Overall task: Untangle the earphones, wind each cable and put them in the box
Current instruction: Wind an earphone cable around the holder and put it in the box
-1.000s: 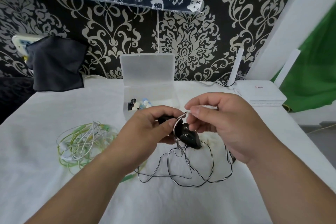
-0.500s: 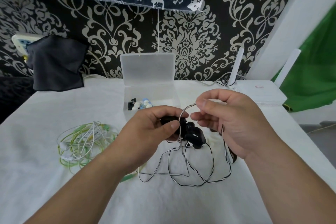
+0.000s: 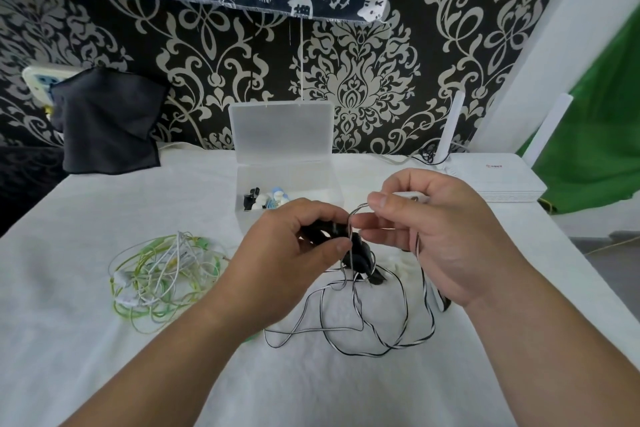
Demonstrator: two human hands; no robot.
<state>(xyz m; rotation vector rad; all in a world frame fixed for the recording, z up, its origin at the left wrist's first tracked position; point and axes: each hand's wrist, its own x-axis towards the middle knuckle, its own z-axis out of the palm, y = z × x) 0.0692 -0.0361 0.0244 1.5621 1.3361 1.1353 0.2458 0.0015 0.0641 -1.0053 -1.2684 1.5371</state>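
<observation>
Left hand (image 3: 294, 253) is curling its fingers round a black bundle (image 3: 360, 255) of the earphones, with the thumb pressing down on it, and is holding it just above the white tablecloth (image 3: 104, 357). Right hand (image 3: 450, 239) is pinching a raised loop of the black-and-white striped cable (image 3: 367, 355) between thumb and forefinger, right beside the left hand's fingertips, while its other fingers are curling loosely behind. From the bundle the striped cable is hanging down and lying in loose, crossing loops on the cloth between the two forearms, one strand running up under the right palm. Off to the left, well apart from the hands, a tangle of green and white earphones (image 3: 162, 277) is lying in a heap on the cloth. Just beyond the hands a clear plastic box (image 3: 332, 184) is sitting open, its lid (image 3: 282, 132) standing upright against the patterned wall, and a few small black, white and blue pieces (image 3: 266, 199) are lying in its near left corner; what they are is too small to tell. A dark cloth (image 3: 107, 121) is hanging at the back left, and a white router (image 3: 498, 180) is resting at the back right corner.
</observation>
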